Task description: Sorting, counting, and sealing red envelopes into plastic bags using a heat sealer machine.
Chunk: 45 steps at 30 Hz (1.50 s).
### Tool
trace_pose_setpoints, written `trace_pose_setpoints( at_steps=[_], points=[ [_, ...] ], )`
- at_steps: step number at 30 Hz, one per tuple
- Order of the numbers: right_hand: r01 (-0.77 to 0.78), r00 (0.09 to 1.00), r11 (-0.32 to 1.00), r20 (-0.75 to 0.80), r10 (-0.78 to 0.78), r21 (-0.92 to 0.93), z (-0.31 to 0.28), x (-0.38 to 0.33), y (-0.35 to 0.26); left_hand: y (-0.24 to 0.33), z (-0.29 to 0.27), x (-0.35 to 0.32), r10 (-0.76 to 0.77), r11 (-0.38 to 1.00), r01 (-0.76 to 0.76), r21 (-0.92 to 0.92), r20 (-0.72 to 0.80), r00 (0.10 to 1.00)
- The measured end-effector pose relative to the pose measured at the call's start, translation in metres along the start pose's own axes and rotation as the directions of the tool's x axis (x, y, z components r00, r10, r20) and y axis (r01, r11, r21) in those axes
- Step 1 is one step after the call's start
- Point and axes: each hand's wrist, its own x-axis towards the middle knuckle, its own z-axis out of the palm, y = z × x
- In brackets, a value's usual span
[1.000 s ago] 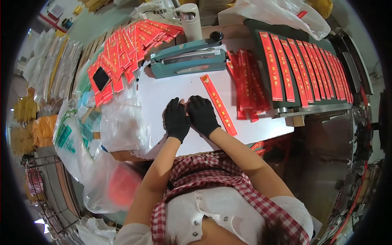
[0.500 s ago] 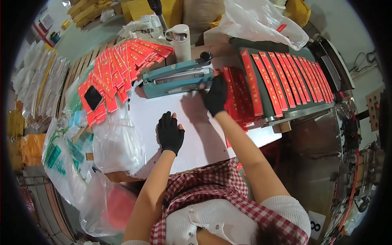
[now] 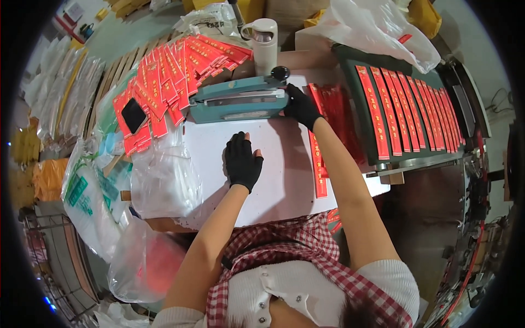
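Note:
My left hand (image 3: 244, 165), in a black fingerless glove, rests on the white tabletop (image 3: 279, 188) with its fingers stretched out and nothing in it. The right hand (image 3: 304, 108), gloved the same way, clasps the right end of a teal hand-lever heat sealer (image 3: 240, 112), just below its black knob; some of its fingertips are hidden. Close to the right wrist lie red packets (image 3: 340, 117) in a pile, partly behind my forearm. One long red packet (image 3: 319, 164) reaches down along the pile's left side.
A green belt (image 3: 355, 98) on the right carries a row of long red packets (image 3: 377, 117). Fanned red packets (image 3: 167, 76) with a black phone (image 3: 134, 115) on them lie at left, above clear plastic bags (image 3: 167, 183). A white flask (image 3: 266, 49) stands behind the sealer.
The right hand has come against the sealer's end, and the sealer sits farther left. The belt's leftmost packet has left its edge beside the pile. The left hand stays flat; the view has shifted.

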Motion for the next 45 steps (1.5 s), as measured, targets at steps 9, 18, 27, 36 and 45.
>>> trace_pose_setpoints(
  at_steps=[9,18,27,36,45],
  points=[
    [-0.084,0.975,0.645,-0.196,-0.105,-0.759,0.047,-0.096,-0.019,0.001,0.007,0.001,-0.017,0.999,0.016,0.034,0.016,1.000],
    [-0.058,0.955,0.571,-0.213,-0.209,-0.819,0.024,-0.186,-0.028,0.000,0.016,-0.005,0.002,1.000,-0.001,-0.014,0.017,1.000],
    [0.249,0.953,0.771,0.005,-0.304,-0.586,0.083,-0.208,-0.070,0.019,0.005,-0.024,0.014,0.999,-0.014,-0.035,0.002,1.000],
    [0.283,0.925,0.751,-0.038,-0.378,-0.596,0.103,-0.179,-0.062,0.004,0.006,-0.043,-0.045,0.995,0.043,-0.086,-0.017,0.999],
    [0.356,0.901,0.719,0.015,-0.434,-0.597,0.099,-0.174,-0.062,0.007,0.007,-0.037,-0.055,0.987,0.051,-0.151,-0.023,0.998]
  ],
)
